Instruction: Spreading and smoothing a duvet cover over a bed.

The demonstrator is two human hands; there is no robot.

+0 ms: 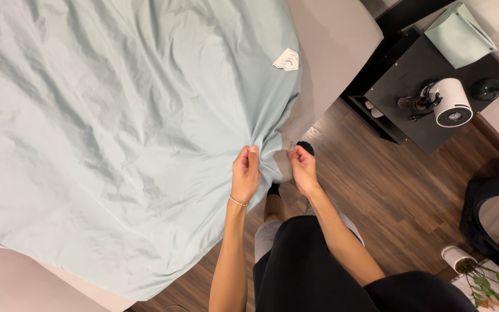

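A wrinkled pale blue-green cotton bedsheet (116,127) lies spread over the beige mattress (336,46), its edge bunched at the mattress side. The left hand (245,172) pinches that gathered edge closed, and the right hand (302,166), just beside it, grips the same fold. Further right stands a black bedside table (411,86).

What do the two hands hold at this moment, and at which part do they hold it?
Both the left hand and the right hand pinch the pale green, wrinkled fabric bedsheet at its bunched edge beside the bed corner.
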